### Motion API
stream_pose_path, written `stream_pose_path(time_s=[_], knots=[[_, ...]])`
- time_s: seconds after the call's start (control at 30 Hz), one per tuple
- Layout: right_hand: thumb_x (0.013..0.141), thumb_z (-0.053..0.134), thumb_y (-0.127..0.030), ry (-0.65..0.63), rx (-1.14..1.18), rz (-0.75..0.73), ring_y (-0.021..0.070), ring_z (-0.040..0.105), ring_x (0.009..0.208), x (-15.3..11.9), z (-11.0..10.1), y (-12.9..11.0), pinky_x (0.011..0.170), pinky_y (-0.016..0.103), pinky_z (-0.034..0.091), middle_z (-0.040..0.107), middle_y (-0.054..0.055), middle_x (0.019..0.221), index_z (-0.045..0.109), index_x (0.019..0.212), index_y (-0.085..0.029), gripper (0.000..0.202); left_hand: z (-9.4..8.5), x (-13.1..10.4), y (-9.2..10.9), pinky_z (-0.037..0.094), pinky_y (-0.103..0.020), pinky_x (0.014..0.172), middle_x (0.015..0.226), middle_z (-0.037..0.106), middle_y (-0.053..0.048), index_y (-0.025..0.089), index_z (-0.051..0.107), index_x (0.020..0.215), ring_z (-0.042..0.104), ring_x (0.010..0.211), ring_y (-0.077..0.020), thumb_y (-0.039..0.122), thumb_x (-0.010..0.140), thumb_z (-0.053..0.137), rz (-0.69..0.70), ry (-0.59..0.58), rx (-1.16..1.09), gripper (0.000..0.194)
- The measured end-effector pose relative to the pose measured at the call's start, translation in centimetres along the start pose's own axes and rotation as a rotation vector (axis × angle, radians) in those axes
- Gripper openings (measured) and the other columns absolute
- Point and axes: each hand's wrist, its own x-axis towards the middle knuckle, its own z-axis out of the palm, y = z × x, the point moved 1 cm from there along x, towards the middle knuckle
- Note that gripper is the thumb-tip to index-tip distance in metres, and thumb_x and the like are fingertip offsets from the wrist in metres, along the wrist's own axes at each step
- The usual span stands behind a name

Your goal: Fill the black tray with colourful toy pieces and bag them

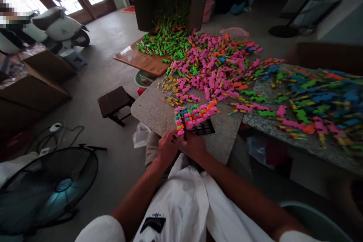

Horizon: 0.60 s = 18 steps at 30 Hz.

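A black grid rack (206, 127) lies at the near edge of the speckled stone table (153, 102). Rows of small pink, orange, blue and green pieces (198, 115) stand on it. My left hand (169, 145) is at the rack's near left corner, fingers bent together around something I cannot make out. Beside it, nearly touching, my right hand (194, 145) is closed at the rack's near edge; what its fingers hold is hidden. Beyond the rack spreads a large heap of pink toy pieces (212, 64) with yellow parts.
Green pieces spill from a tipped cardboard box (195, 3) onto a wooden board (141, 58). More coloured pieces cover the right-hand table (300, 140). A dark stool (116, 102) and a floor fan (51, 189) stand left. A green basin (312, 215) is at the lower right.
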Motion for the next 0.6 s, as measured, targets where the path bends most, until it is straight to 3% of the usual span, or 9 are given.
stream_pose_path(time_s=[0.23, 0.6], knots=[[0.106, 0.055, -0.032, 0.058, 0.023, -0.015, 0.0238, 0.076, 0.086, 0.0, 0.5, 0.2, 0.071, 0.028, 0.047, 0.082, 0.012, 0.098, 0.078, 0.113, -0.018, 0.028, -0.3, 0.7, 0.0, 0.060, -0.027, 0.075, 0.101, 0.080, -0.004, 0.024, 0.075, 0.110, 0.073, 0.078, -0.0144, 0.037, 0.102, 0.071, -0.060, -0.033, 0.009, 0.016], [0.108, 0.053, -0.034, 0.038, 0.063, -0.010, 0.0240, 0.079, 0.090, -0.3, 0.3, 0.2, 0.072, 0.029, 0.048, 0.082, 0.009, 0.105, 0.072, 0.120, -0.020, 0.027, -1.1, 1.6, 1.0, 0.059, -0.027, 0.078, 0.108, 0.078, -0.003, 0.024, 0.072, 0.116, 0.074, 0.078, -0.0135, 0.027, 0.102, 0.072, 0.034, -0.126, 0.126, 0.015]])
